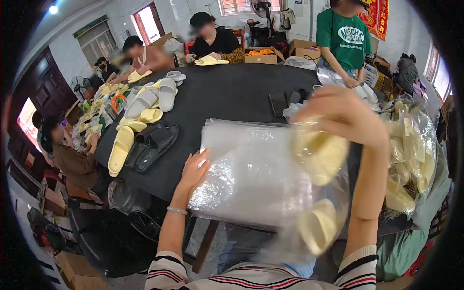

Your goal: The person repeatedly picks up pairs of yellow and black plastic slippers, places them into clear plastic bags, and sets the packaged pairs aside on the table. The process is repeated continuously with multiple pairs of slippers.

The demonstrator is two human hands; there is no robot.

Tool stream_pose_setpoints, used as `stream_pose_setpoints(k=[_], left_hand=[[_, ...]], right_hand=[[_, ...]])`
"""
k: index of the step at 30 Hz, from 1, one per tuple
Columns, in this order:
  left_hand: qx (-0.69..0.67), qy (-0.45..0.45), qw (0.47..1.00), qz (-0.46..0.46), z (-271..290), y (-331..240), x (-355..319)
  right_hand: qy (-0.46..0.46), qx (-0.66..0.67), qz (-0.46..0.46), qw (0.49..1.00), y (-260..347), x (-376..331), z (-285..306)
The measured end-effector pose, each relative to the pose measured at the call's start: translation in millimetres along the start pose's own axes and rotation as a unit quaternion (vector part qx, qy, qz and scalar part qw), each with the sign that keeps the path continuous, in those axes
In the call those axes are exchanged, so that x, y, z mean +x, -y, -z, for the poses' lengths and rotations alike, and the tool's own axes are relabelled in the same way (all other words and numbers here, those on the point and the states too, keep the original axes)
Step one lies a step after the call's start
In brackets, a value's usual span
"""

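My left hand lies flat with its fingers apart on the left edge of a stack of clear plastic bags. My right hand, somewhat smeared by motion, is closed on the top of a clear bag holding pale yellow slippers. The upper slipper hangs just under my fingers. Below it, a second slipper hangs past the near edge of the table. The bag's film is blurred and its lower outline is hard to make out.
Black slippers, a yellow slipper and grey slippers lie left on the dark table. At right is a large bag of yellow slippers. A phone lies beyond the stack. Several people work around the table.
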State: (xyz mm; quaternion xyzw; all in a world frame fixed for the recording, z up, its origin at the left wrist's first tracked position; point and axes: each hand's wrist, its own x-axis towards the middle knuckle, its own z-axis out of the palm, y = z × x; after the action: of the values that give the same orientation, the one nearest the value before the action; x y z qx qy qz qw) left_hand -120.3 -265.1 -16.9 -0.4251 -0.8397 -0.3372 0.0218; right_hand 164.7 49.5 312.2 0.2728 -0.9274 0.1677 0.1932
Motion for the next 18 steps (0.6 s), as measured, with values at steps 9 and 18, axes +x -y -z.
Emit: stream_pose_setpoints(k=[9,18], left_hand=[[-0.027,0.011,0.999,0.029,8,-10,-6],[-0.037,0.021,0.999,0.022,-1,3,1]], right_hand=[[-0.155,-0.133,0.046,0.978,-15,66,-103],[0.134,0.086,-0.237,0.958,-41,-90,-128]])
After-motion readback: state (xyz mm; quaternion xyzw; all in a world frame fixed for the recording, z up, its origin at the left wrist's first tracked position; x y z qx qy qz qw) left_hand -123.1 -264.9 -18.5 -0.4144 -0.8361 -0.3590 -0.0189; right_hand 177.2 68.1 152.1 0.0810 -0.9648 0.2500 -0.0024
